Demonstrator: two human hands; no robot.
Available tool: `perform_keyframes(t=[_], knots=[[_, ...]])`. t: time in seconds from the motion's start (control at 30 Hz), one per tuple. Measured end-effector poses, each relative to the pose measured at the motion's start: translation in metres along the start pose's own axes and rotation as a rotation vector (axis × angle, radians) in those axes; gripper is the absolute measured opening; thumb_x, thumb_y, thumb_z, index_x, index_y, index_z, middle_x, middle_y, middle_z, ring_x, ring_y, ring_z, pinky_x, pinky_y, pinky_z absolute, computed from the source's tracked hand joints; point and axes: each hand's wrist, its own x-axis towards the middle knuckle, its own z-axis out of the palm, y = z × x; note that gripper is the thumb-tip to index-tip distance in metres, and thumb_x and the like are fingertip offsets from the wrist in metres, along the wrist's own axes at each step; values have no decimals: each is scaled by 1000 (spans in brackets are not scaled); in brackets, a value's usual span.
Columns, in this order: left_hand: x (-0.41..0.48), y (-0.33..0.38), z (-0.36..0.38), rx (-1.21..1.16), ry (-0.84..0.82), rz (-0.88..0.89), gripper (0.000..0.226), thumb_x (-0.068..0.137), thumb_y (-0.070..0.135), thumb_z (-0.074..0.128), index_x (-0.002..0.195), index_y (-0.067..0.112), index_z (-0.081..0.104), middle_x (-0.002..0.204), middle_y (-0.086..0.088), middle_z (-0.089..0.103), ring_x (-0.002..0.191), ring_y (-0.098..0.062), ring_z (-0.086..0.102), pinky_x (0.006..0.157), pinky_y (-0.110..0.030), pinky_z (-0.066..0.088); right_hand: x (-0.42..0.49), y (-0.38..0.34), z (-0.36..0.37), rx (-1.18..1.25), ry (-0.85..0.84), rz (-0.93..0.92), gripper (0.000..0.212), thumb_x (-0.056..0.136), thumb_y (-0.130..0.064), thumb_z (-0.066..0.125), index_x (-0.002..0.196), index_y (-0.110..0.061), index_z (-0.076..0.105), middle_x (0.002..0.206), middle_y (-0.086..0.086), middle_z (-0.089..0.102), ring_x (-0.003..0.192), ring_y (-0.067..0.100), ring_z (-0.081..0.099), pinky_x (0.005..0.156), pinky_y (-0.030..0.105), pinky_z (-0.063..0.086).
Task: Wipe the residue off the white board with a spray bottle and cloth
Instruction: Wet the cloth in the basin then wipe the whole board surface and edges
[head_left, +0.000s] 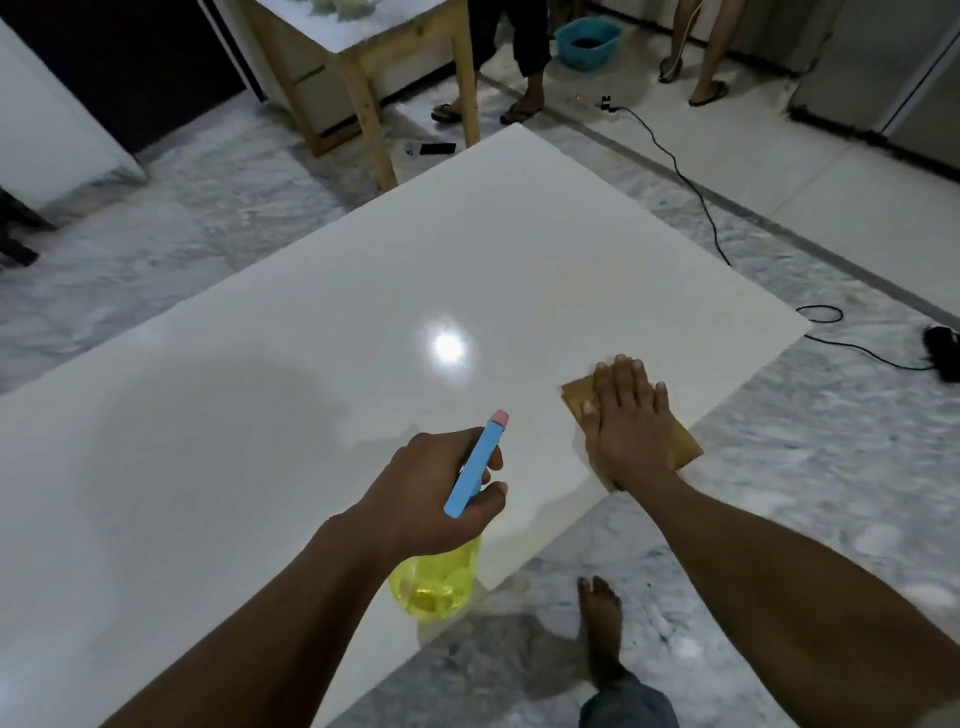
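Observation:
A large glossy white board (363, 291) fills the middle of the head view, with a lamp's glare near its centre. My left hand (436, 493) grips a spray bottle (475, 462) with a blue head, pink nozzle tip and yellow body, held above the board's near edge with the nozzle pointing away from me. My right hand (626, 421) lies flat, fingers together, pressing a folded tan cloth (685, 447) onto the board close to its right edge. Most of the cloth is hidden under the palm.
My bare foot (602, 623) stands on the marble floor beside the board. A black cable (691, 192) runs across the floor to a dark device (943, 348) at the right. Behind the board stand a wooden table (363, 93), a teal basin (587, 41) and two people's legs.

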Motion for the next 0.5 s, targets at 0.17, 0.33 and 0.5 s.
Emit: perform_keyframes(t=[0.17,0.33,0.5], knots=[[-132,-63,-16,-13,53,-33,24,80,45,63,98,28,65,85,10,71,78,-11,68,68,-17,48,-97,-106,31,31,15,-7,62,102,-45,17,157,-17,19,166,10,13,153,28,5,121,52,7],[-293,-152,-26,-26,83,-142,15,79,44,63,89,32,62,82,6,72,74,-14,67,67,-26,52,-206,-236,65,44,9,-56,62,101,-43,19,156,-15,22,164,13,17,152,31,10,120,54,12],[-387,-216,-51,-6,88,-227,10,81,41,65,85,35,60,77,4,70,67,-17,65,61,-26,49,-267,-318,80,65,0,-24,66,98,-44,18,156,-13,22,164,14,17,152,32,10,120,56,12]])
